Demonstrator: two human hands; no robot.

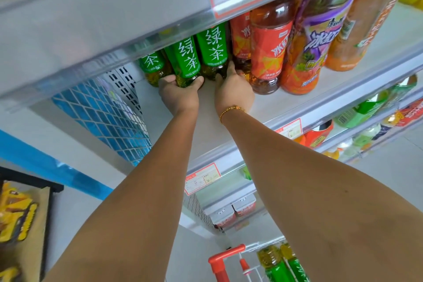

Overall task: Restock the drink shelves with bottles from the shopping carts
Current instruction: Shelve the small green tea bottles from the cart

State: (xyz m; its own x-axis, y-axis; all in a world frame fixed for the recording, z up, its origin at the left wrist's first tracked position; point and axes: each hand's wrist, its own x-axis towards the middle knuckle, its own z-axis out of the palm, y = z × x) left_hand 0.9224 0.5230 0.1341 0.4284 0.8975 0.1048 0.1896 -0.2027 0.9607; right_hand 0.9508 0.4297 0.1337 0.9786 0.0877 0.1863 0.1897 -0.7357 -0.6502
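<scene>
My left hand grips the base of a green tea bottle standing just beyond my knuckles on the shelf. My right hand wraps the next green bottle alongside.

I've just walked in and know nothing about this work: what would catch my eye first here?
Two bare arms reach up into a white metal shelf, the left hand gripping the base of one green-labelled plastic tea bottle and the right hand holding a second green-labelled bottle. Beside them to the right stand red-labelled tea bottles; a red-handled shopping cart stands below.
</scene>
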